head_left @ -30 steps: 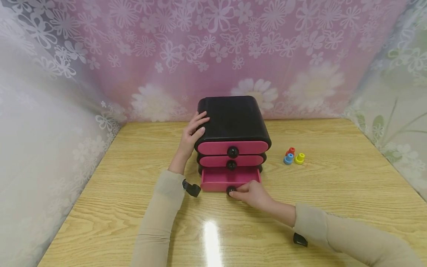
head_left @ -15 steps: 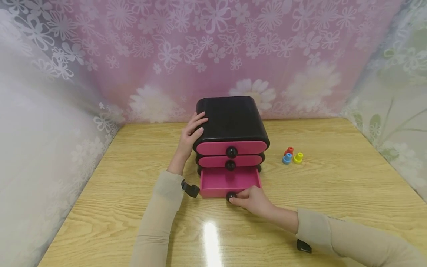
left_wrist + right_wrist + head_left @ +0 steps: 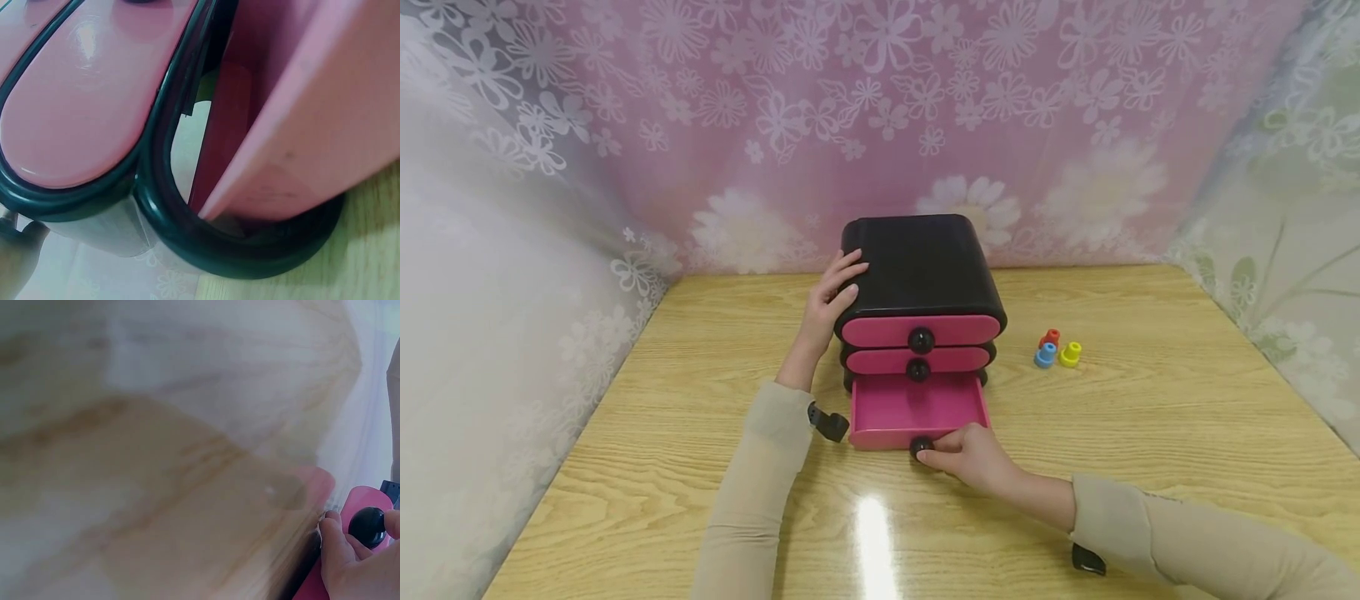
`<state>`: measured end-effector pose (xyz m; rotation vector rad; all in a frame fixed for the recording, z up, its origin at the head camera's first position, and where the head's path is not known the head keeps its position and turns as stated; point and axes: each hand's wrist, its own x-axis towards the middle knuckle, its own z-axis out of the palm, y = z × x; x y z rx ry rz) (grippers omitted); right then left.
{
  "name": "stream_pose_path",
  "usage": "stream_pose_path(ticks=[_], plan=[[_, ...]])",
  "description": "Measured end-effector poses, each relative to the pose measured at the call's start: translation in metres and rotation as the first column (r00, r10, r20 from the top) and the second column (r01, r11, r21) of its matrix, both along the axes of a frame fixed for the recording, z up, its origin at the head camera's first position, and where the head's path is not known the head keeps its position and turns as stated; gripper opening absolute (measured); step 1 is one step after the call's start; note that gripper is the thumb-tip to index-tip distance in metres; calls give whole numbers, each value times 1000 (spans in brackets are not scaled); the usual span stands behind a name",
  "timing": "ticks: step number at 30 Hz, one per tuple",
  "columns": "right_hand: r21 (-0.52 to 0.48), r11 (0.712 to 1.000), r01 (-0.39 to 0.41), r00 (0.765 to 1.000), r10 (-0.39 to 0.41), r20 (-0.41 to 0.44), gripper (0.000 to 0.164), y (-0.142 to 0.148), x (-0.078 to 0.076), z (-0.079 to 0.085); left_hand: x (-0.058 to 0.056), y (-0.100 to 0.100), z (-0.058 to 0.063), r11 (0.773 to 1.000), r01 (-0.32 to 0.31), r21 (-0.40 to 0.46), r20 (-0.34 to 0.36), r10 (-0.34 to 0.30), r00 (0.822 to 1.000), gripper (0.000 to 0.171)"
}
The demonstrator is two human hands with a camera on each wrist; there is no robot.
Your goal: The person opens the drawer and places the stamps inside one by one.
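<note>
A black drawer cabinet [image 3: 925,262] with three pink drawers stands on the table. Its bottom drawer [image 3: 917,404] is pulled out and looks bare inside; the upper two are closed. My right hand [image 3: 981,460] pinches the round black knob [image 3: 921,449] of that drawer between thumb and fingers; the right wrist view also shows this knob [image 3: 367,527]. My left hand [image 3: 831,304] rests on the cabinet's left side, its fingers lying over the top edge. Close up in the left wrist view, the pulled-out drawer [image 3: 325,112] juts from its black frame [image 3: 250,259].
Right of the cabinet, a red peg [image 3: 1051,337], a blue peg [image 3: 1046,356] and a yellow peg [image 3: 1071,355] stand close together on the wooden table [image 3: 1150,400]. A flowered pink curtain [image 3: 820,167] hangs behind the table.
My right hand has moved toward the table's front with the knob, and the bottom drawer stands further out. My left hand stays on the cabinet. The pegs keep their places.
</note>
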<state>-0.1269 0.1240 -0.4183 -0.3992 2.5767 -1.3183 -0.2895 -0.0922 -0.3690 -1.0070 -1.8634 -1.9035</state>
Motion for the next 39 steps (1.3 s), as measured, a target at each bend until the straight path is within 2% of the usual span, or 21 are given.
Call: stream_pose_path(ticks=[5,8,13,20,29,39], plan=[[-43,999,-18,999,19,33,24,0,0,1,-1,0,0,1000,8,1,-5,-8,1000,66],[-77,997,-33,998,37,57,25,0,1,1,-1,-1,-1,1000,25,9,-14,-25,1000,54],[-68,997,-44,996,49,74,24,0,1,-1,5,-1,4,999,34,6,-5,-34,999,36],[-65,995,-75,992,81,98,27,1,2,3,21,2,19,1000,13,-12,-5,-13,1000,37],[23,980,-198,979,197,48,18,15,-4,18,23,2,21,1000,20,-23,-13,-20,1000,36],[19,992,-128,992,128,6,21,31,-10,38,22,2,21,1000,9,-28,-14,-10,1000,35]])
